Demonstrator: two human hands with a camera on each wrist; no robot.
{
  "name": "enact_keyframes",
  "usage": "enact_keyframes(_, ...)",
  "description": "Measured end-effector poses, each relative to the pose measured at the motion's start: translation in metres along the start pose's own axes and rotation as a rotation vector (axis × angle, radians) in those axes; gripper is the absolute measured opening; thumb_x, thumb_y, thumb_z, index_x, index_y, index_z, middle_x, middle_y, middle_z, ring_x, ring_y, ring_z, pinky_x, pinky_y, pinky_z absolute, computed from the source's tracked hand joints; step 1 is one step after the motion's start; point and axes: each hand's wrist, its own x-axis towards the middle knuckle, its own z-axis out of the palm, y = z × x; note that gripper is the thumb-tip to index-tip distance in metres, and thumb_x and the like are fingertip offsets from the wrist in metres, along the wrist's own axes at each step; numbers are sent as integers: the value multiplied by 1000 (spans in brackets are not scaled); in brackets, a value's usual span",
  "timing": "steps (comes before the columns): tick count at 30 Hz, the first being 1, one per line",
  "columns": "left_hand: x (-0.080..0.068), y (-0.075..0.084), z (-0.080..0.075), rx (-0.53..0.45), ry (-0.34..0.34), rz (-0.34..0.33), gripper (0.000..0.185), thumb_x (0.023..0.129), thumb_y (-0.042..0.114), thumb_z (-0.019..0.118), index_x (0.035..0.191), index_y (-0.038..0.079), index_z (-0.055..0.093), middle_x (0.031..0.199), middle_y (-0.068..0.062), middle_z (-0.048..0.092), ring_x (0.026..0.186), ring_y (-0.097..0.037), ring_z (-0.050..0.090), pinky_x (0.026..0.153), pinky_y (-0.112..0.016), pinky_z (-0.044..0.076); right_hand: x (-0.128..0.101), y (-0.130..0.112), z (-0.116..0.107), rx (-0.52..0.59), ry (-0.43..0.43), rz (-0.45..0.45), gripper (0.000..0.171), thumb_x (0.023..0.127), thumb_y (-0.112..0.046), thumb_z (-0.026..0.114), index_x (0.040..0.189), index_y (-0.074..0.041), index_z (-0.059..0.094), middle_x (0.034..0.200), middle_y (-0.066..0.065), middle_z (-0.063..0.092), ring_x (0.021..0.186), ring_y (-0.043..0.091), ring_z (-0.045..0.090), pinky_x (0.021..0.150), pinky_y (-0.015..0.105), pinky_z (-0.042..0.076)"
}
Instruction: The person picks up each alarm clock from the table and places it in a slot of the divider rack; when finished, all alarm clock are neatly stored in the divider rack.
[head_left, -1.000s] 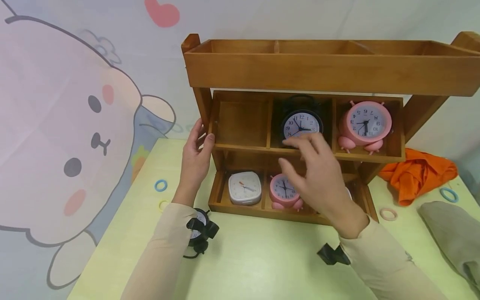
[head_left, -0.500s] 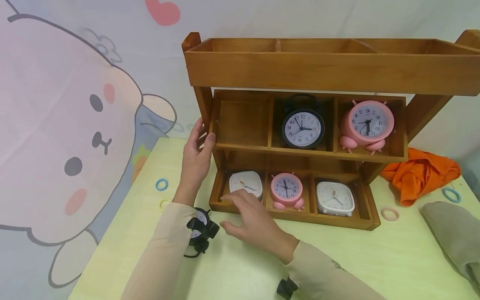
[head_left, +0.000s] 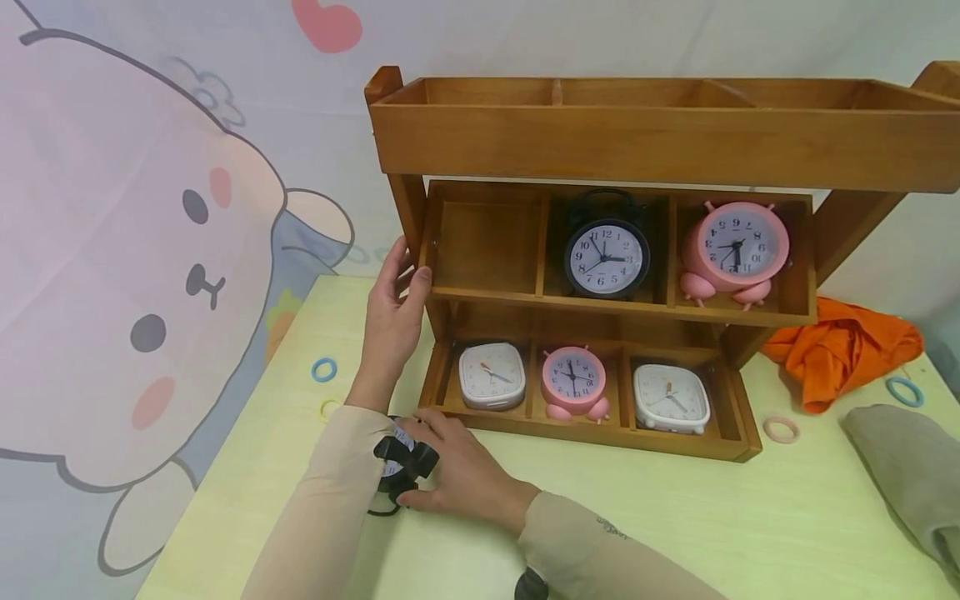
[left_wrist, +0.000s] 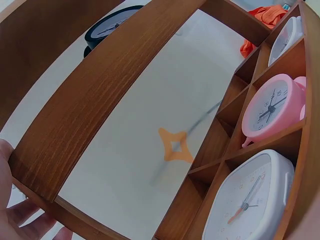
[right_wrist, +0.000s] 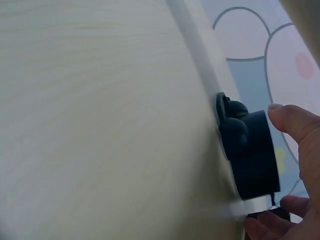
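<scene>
Gripping a round black clock (head_left: 399, 462), right hand (head_left: 457, 475) curls.

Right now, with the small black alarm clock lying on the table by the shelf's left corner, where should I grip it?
Grip the black alarm clock across its round body sides, coming from above and the right, as the right hand does. Its face looks upward, so the rim gives opposing surfaces; the bells look too small to hold.
</scene>
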Motion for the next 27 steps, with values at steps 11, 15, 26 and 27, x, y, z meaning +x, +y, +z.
enact_keyframes(11,0,0,1,-18,2,3,58,101,25,51,155,16,32,152,-12,45,134,-27,49,111,-44,41,10,0,13,38,2,0,88,77,-42,81,150,-18,38,144,2,46,124,20,47,105,33,40)
enact_keyframes(15,0,0,0,-22,1,4,58,101,25,51,155,16,32,152,-12,44,134,-27,49,110,-44,42,13,1,15,27,-15,9,87,79,-42,79,151,-17,35,144,3,47,127,20,46,107,35,39)
enact_keyframes(26,-1,1,0,-8,-2,-5,58,101,26,51,155,17,31,153,-11,44,135,-27,48,111,-45,41,16,3,16,84,-4,43,79,79,-38,80,144,-12,44,140,5,52,127,22,49,109,39,39)
enact_keyframes(27,-1,1,0,-8,-1,-5,58,101,25,51,155,17,31,153,-11,43,135,-28,48,111,-45,40,16,3,16,94,1,43,79,78,-37,81,144,-12,45,140,5,53,127,22,49,109,39,39)
